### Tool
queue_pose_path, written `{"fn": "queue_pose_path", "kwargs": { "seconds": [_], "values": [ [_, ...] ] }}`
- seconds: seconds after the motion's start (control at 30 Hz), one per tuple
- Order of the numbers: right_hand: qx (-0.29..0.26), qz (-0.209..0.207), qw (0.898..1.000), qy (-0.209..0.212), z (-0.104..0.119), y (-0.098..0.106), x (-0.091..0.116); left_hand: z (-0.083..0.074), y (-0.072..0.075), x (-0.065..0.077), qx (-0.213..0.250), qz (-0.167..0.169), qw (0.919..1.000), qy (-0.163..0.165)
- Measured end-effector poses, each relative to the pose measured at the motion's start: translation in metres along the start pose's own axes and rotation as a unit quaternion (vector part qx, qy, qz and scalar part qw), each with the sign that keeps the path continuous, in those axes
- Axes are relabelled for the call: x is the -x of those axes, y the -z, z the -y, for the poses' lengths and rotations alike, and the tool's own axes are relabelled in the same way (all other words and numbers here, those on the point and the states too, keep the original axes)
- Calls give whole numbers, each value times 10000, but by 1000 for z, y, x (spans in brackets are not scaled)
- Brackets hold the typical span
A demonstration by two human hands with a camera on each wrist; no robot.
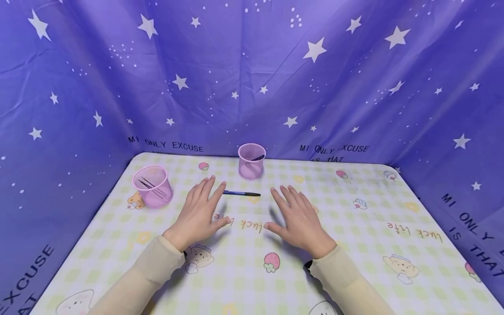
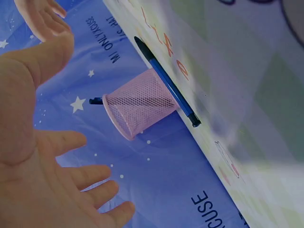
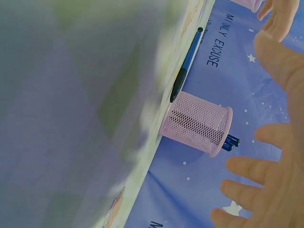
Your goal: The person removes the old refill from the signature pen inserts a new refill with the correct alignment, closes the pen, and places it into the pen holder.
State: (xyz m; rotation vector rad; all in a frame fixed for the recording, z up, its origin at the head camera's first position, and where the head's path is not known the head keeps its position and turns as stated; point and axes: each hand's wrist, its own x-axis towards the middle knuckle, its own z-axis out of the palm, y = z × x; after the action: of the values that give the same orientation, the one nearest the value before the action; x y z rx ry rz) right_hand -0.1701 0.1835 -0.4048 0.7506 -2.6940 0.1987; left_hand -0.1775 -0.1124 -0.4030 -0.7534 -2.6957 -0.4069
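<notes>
A blue pen point(image 1: 242, 193) with a dark grip lies crosswise on the table, between and just beyond my two hands. My left hand point(image 1: 198, 214), fingers spread and straight, hovers palm down near the pen's left end and holds nothing. To the pen's right, my right hand point(image 1: 300, 221) is spread the same way, also holding nothing. Behind the pen stands a pink mesh pen cup point(image 1: 251, 169) with dark blue pens point(image 3: 231, 142) inside. Another pink mesh cup point(image 1: 159, 197) stands left of my left hand, with thin dark sticks inside whose kind I cannot tell.
The table point(image 1: 354, 284) wears a green-and-white checked cloth printed with cartoon figures and lettering. Purple curtains point(image 1: 244, 65) with white stars hang close behind it and along both sides.
</notes>
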Motion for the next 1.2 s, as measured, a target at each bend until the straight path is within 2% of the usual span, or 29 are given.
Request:
{"fn": "queue_pose_path", "kwargs": {
  "seconds": [0.27, 0.7, 0.97, 1.2],
  "values": [
    [-277, 322, 9986, -299, 1, -4, -11, 0, 0, -10, 3, -68, 10000, 4],
    [-454, 899, 9933, -558, 3, -9, -33, 4, -5, -29, 38, 152, 9999, 47],
    [-519, 1024, 9914, -627, 5, -11, -45, 9, -10, -37, -17, 250, 9997, -24],
    [-554, 1168, 9888, -745, 4, -13, -54, 10, -15, -47, -99, 443, 9989, 59]
  ]
}}
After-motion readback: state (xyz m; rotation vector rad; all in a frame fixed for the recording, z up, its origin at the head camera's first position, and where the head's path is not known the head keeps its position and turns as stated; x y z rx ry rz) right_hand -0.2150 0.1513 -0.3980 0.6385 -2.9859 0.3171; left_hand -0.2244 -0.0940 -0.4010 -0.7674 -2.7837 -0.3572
